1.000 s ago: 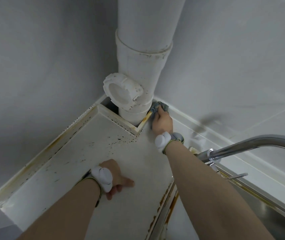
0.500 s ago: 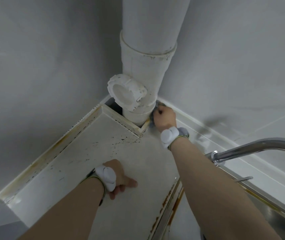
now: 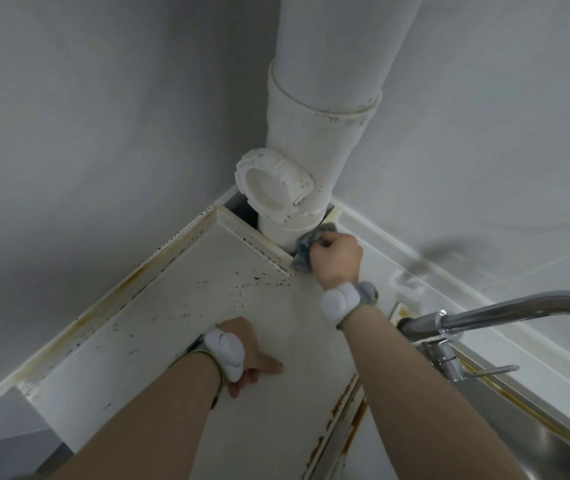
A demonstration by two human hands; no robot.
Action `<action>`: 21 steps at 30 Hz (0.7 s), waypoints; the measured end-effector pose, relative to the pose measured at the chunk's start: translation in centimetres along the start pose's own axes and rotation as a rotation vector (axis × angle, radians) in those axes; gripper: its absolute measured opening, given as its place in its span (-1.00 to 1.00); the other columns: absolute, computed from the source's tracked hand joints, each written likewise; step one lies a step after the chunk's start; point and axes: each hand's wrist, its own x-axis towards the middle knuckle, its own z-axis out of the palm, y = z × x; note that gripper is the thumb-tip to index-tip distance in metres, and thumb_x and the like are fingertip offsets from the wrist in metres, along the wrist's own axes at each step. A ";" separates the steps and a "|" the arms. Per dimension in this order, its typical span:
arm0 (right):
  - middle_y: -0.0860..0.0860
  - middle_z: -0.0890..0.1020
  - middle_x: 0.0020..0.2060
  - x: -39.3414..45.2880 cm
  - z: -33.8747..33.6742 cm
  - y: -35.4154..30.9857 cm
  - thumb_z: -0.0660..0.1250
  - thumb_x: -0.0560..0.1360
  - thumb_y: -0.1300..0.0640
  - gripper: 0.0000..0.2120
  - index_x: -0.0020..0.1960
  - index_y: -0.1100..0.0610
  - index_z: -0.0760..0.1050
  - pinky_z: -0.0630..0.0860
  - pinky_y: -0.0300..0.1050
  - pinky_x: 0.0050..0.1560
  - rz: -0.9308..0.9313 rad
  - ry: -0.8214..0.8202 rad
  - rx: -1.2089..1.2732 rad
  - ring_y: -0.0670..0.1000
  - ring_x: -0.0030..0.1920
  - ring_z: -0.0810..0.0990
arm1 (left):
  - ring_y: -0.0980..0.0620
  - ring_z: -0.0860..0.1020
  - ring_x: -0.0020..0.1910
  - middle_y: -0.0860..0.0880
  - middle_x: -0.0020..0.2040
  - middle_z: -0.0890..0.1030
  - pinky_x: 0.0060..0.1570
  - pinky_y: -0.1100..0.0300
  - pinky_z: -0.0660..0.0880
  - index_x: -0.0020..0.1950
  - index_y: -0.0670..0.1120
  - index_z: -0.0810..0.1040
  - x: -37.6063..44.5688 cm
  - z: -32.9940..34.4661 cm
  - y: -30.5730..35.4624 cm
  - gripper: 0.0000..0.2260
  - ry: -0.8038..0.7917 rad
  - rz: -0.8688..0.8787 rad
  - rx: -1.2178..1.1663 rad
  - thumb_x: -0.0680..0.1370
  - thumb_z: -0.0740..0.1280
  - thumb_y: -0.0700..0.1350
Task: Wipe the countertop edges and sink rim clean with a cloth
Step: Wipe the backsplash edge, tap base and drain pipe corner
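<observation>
Take the white drain pipe (image 3: 314,133) in the corner as your landmark; it is the biggest thing here and everything else sits around its foot. It drops through a square cut-out in the countertop (image 3: 179,323), which spreads out in front of the pipe and to its left, speckled with dark spots and edged with yellowed, stained trim. That grime gathers thickest along the raised lip nearest the pipe, which is likely why you are working there.

To the right of the pipe and nearer you, the steel sink (image 3: 519,420) lies under the faucet (image 3: 505,311), whose spout reaches off to the right. Its rim looks rust-streaked and, as far as I can judge, not yet wiped.

Your right hand (image 3: 337,258) is at the pipe's base on its right side, its fingers curled shut around the cloth (image 3: 306,249), bunching it so a corner can be pushed into the narrow gap where lip meets pipe. The cloth is touching both.

Your left hand (image 3: 248,355) lies on the countertop well in front of the pipe, fingers loosely folded under, thumb out, holding nothing; it seems placed there to brace your lean.
</observation>
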 end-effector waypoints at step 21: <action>0.03 0.44 -0.42 3.7 -3.2 0.9 0.25 0.46 0.10 -0.73 -0.41 0.07 0.37 0.35 -0.17 -0.36 0.221 0.053 0.360 0.06 -0.34 0.39 | 0.05 0.46 -0.67 -0.03 -0.57 0.49 -0.59 0.28 0.43 -0.37 -0.14 0.46 -0.9 -0.1 0.3 -0.55 -0.039 -0.004 -0.015 0.44 0.45 0.20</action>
